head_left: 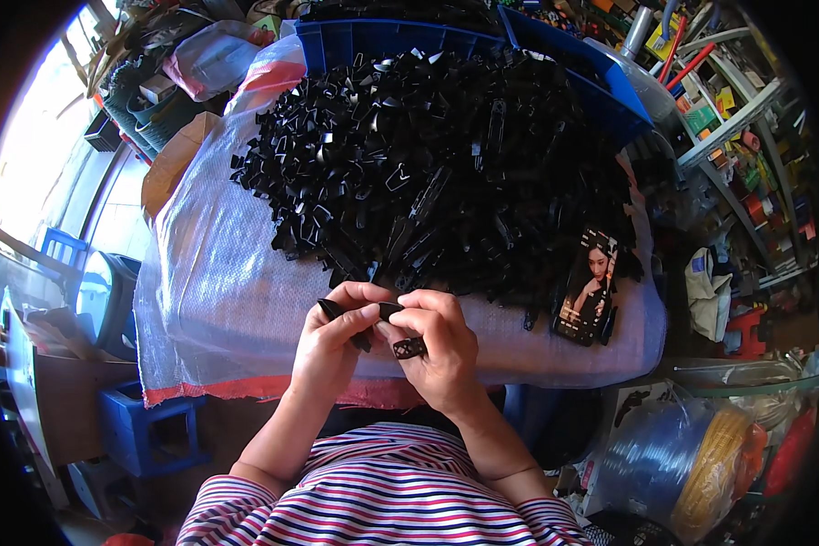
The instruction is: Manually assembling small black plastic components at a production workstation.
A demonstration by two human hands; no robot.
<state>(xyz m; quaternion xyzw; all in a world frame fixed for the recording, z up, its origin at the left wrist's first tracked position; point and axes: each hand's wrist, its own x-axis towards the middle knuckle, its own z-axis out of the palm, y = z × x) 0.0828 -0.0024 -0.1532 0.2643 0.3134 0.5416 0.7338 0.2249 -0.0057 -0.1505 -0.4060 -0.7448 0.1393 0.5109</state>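
Left hand (326, 344) and right hand (441, 353): fingers pinch a small black part (389, 310) between them; another black piece (329, 308) lies in left grip. Part judged light, stiff, slightly slippery; best held by its ends. Beneath, white woven sheet (237, 273); beyond, heap of black pieces (446, 173); phone (585, 289) at right.

woven sheet (218, 273): whitish plastic, red along the front edge
black parts (409, 136): huge messy heap
phone (584, 296): right side, screen lit
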